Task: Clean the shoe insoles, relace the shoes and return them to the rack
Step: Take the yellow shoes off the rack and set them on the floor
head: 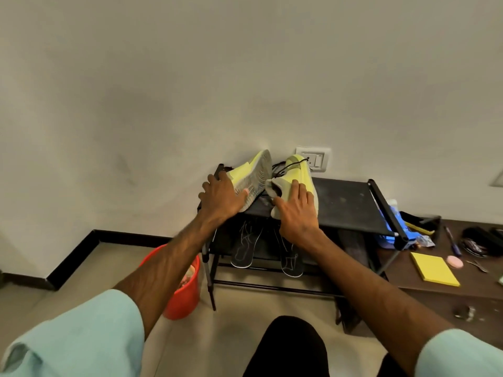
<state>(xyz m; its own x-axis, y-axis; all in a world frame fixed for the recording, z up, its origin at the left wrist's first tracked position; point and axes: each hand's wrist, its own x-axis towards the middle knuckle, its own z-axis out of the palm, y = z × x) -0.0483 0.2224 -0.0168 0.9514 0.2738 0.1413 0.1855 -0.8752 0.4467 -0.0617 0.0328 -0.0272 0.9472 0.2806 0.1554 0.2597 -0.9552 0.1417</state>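
Two yellow-green shoes stand on the top shelf of a black shoe rack point(351, 202), toes leaning up against the wall. The left shoe point(257, 172) is turned so its grey ribbed sole faces right. My left hand point(221, 194) grips its heel end, thumb across the sole. The right shoe point(300, 172) has loose black laces at its tongue. My right hand point(295, 212) lies over its grey heel collar, fingers curled round it. Two dark insoles point(245, 246) with pale outlines lie side by side on the lower shelf.
A red bucket point(183, 292) stands on the floor left of the rack. A dark low table point(449, 278) on the right carries a yellow pad point(434, 269), a pink soap-like piece point(455, 261), pens, blue cloth point(394, 229) and black items. A wall socket point(314, 159) sits behind the shoes.
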